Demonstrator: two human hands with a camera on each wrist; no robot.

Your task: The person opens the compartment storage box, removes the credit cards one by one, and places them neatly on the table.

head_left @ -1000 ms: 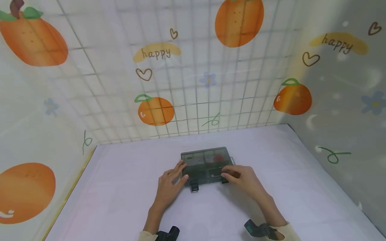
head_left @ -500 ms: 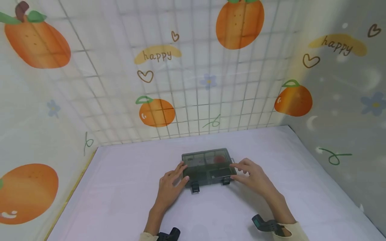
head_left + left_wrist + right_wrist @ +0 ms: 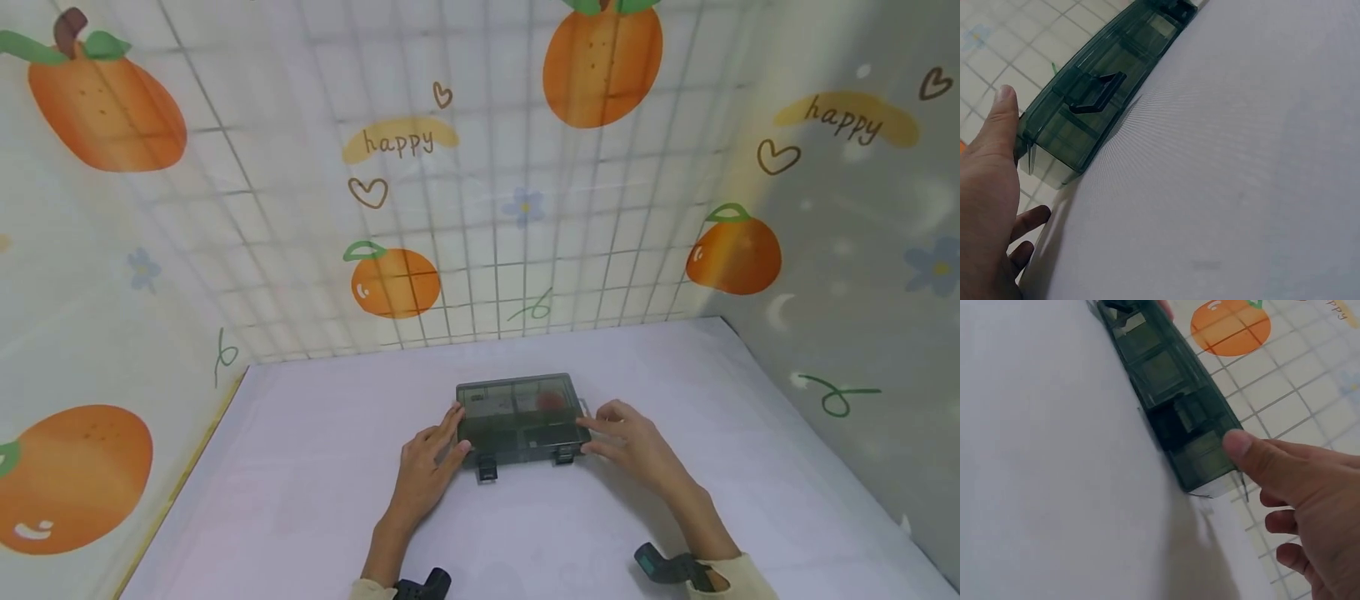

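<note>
A dark green see-through compartment box point(image 3: 517, 408) lies on the white table, lid down. A reddish round thing point(image 3: 552, 401) shows through its back right part. On the front edge are a left latch point(image 3: 487, 471), which sticks out, and a right latch point(image 3: 564, 455). My left hand point(image 3: 425, 467) touches the box's left end with its fingertips, thumb near the front corner. At the right end my right hand point(image 3: 637, 442) has its thumb and index finger against the edge. In the right wrist view that thumb point(image 3: 1238, 445) lies at the lid's corner, the other fingers loosely bent.
The white tabletop point(image 3: 315, 475) surrounds the box. Behind it stands a wire grid point(image 3: 480, 225) covered by a sheet printed with oranges, and similar sheets hang at both sides. A dark wrist camera point(image 3: 667, 567) sits on my right wrist.
My right hand has moved right from the right latch, uncovering it, to the box's right end. The left hand stays on the left end. The head view has shifted slightly.
</note>
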